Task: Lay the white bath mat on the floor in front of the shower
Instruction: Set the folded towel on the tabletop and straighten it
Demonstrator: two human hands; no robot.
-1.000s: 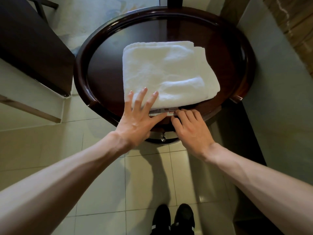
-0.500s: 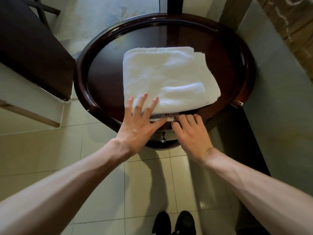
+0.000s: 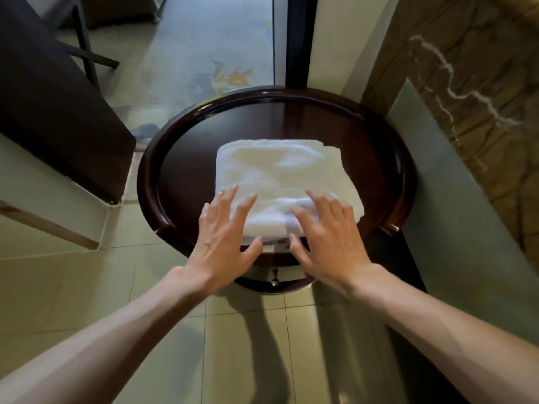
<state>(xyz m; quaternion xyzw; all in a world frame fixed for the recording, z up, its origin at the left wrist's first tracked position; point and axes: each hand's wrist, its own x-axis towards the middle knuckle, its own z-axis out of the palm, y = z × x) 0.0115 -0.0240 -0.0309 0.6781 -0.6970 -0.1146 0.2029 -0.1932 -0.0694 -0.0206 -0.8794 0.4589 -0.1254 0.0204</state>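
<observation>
The white bath mat point(image 3: 277, 167) lies folded in a thick rectangle on a round dark wooden table point(image 3: 151, 176) with a raised rim. My left hand point(image 3: 221, 243) rests on the mat's near left corner, fingers spread on top and thumb at the front edge. Over the near right part lies my right hand point(image 3: 326, 243), fingers curved on the top fold, thumb against the front edge. A small label point(image 3: 274, 243) shows at the mat's edge between my thumbs. The mat still lies flat on the table.
A dark cabinet point(image 3: 52, 97) stands at the left, close to the table. A brown marble wall point(image 3: 466, 83) runs along the right, and a dark post point(image 3: 300, 39) rises behind the table. Pale floor tiles point(image 3: 248, 345) stretch beneath my arms. A small knob point(image 3: 274, 282) hangs under the table's front.
My right hand has moved from the table's front edge up onto the mat. The left hand has slid slightly further onto it. The view has tilted up.
</observation>
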